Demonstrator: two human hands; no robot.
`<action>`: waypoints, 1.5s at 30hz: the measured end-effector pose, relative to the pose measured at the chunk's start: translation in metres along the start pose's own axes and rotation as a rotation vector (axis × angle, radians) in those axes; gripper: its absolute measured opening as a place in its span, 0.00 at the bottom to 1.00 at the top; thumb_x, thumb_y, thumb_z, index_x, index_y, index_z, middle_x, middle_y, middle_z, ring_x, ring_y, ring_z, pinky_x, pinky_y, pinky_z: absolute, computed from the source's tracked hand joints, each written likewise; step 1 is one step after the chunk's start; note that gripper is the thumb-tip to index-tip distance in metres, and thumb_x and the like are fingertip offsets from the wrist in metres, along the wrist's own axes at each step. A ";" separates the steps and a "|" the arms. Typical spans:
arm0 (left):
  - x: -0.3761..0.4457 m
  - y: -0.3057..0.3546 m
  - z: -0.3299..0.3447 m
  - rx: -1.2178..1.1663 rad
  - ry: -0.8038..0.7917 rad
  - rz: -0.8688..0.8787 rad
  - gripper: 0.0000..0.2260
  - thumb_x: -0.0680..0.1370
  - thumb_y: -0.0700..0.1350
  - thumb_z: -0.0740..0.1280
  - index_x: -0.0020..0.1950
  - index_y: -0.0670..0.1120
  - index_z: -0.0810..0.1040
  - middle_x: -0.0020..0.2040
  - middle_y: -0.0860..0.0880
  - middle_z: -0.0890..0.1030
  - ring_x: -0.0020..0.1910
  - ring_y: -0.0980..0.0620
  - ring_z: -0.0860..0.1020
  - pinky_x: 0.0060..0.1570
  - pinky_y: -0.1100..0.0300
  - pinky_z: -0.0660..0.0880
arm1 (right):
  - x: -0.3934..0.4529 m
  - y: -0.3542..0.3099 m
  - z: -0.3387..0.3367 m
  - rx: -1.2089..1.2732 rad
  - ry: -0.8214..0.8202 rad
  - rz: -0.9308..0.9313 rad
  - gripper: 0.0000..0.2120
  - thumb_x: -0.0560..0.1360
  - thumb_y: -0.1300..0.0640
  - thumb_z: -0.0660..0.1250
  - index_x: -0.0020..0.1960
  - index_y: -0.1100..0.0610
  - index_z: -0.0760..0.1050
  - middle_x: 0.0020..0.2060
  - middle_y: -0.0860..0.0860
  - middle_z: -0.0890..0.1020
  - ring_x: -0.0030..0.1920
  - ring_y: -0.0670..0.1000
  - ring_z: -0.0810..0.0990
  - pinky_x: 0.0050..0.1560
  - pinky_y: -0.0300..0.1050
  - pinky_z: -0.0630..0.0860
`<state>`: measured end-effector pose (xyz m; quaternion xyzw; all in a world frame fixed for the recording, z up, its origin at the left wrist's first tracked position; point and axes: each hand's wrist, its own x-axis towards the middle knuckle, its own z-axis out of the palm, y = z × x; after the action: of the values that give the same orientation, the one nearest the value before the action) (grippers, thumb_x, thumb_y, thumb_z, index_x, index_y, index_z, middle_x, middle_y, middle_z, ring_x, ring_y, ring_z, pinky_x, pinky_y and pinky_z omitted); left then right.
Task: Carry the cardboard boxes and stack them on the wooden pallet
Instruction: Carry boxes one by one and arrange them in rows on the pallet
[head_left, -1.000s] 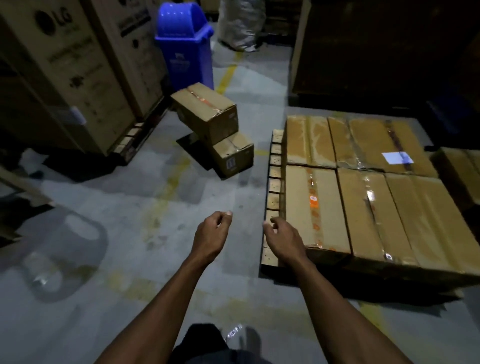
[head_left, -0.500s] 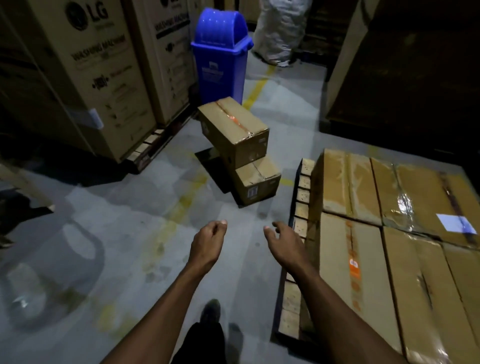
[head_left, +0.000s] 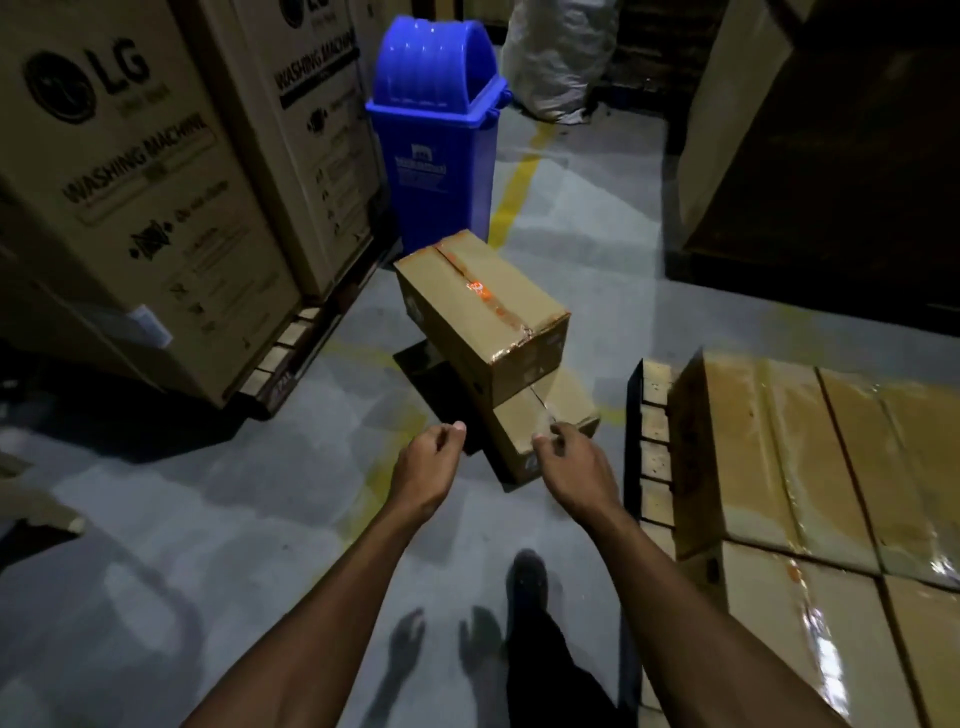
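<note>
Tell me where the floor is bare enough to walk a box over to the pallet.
Bare grey floor between the washing machine cartons and the two stacked boxes. It is tighter between those boxes and the wooden pallet.

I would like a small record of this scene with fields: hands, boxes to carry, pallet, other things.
left hand: loosely curled, holds nothing
right hand: loosely curled, holds nothing
boxes to carry: upper box stacked askew on lower box, both on the floor
wooden pallet: at the right, already bearing taped boxes
other: blue bin, washing machine cartons
</note>
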<state>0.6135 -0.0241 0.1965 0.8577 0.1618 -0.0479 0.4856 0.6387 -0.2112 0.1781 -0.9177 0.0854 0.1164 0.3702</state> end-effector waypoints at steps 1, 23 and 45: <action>0.026 0.003 0.002 0.003 -0.003 0.003 0.19 0.85 0.53 0.58 0.41 0.41 0.73 0.33 0.53 0.68 0.36 0.52 0.69 0.36 0.57 0.63 | 0.026 -0.005 0.002 -0.002 0.005 0.001 0.27 0.80 0.40 0.57 0.72 0.54 0.70 0.67 0.56 0.77 0.66 0.59 0.75 0.64 0.59 0.74; 0.498 0.013 -0.100 0.288 -0.203 0.067 0.15 0.84 0.54 0.60 0.57 0.45 0.78 0.52 0.47 0.80 0.53 0.44 0.78 0.54 0.51 0.75 | 0.400 -0.147 0.086 0.120 0.027 0.332 0.27 0.79 0.41 0.61 0.73 0.54 0.70 0.69 0.57 0.75 0.69 0.58 0.73 0.66 0.52 0.72; 0.854 0.094 -0.097 0.789 -0.745 0.560 0.23 0.82 0.59 0.58 0.67 0.45 0.77 0.64 0.45 0.81 0.61 0.44 0.78 0.58 0.53 0.74 | 0.591 -0.252 0.173 0.309 0.249 0.893 0.27 0.80 0.42 0.60 0.75 0.53 0.66 0.70 0.57 0.73 0.69 0.61 0.71 0.68 0.54 0.69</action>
<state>1.4423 0.2113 0.1197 0.9085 -0.2805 -0.2715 0.1493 1.2406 0.0477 0.0599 -0.7326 0.5307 0.1391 0.4028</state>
